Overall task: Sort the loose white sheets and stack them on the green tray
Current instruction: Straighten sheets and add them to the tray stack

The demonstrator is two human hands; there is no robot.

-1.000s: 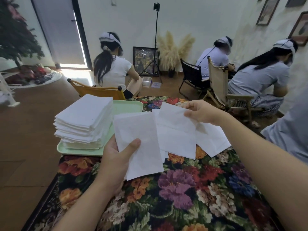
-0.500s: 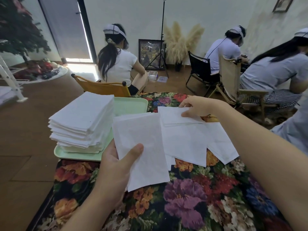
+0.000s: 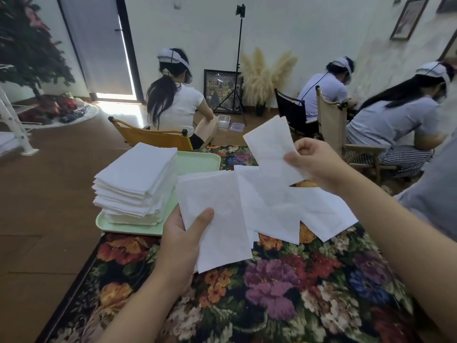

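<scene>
- Left hand [image 3: 181, 240] at six o'clock, thumb clamped across the front of a white sheet [image 3: 215, 219], fingers behind it; the sheet stands tilted up above the floral cloth [image 3: 272, 288]
- Right hand [image 3: 312, 162] up at two o'clock, thumb and curled fingers pinching a second sheet [image 3: 270, 148] by its lower right edge; that one is lifted clear, hanging in the air above the rest
- Between the two hands, loose sheets [image 3: 277, 206] lie fanned and overlapping on the cloth; one corner pokes out toward four o'clock
- Green tray [image 3: 197, 160] sits at ten o'clock on the cloth's far left corner; a thick stack of white sheets [image 3: 134, 181] fills its left side, edges a bit ragged; the tray's right part shows bare green
- The held left sheet's upper edge overlaps the tray's near right rim in view; whether they touch, cannot tell
- Beyond at twelve o'clock, a person [image 3: 174, 102] sits in an orange chair [image 3: 153, 137], back turned; two more people sit at one to two o'clock; a tripod [image 3: 238, 60] stands by the wall
</scene>
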